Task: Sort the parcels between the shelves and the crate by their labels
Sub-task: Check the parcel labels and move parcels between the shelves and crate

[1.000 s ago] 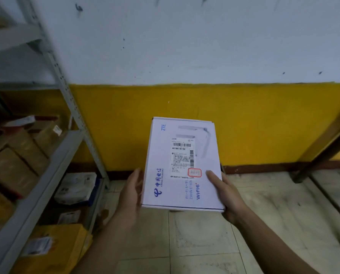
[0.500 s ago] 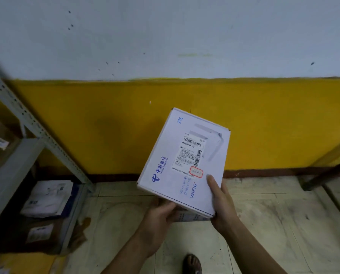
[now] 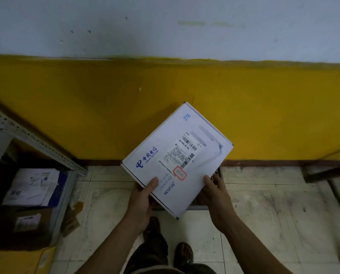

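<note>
A flat white parcel box (image 3: 171,153) with blue print, a barcode label and a small red-framed sticker is held in front of me, turned clockwise with its far corner pointing up right. My left hand (image 3: 143,202) grips its near left edge, thumb on top. My right hand (image 3: 216,196) holds the near right edge from beside and below. The metal shelf unit (image 3: 34,141) stands at the left. No crate is in view.
On the low shelf at the left lie a white and blue parcel (image 3: 32,186) and a brown box (image 3: 26,222); a yellow parcel (image 3: 13,260) sits at the bottom left. A dark table leg (image 3: 327,171) stands at the right. My sandalled foot (image 3: 184,254) is on the tiled floor.
The view has swung right and down, so the shelves slid out to the left. The box has turned further clockwise, and my left hand shifted from its left side to its near edge.
</note>
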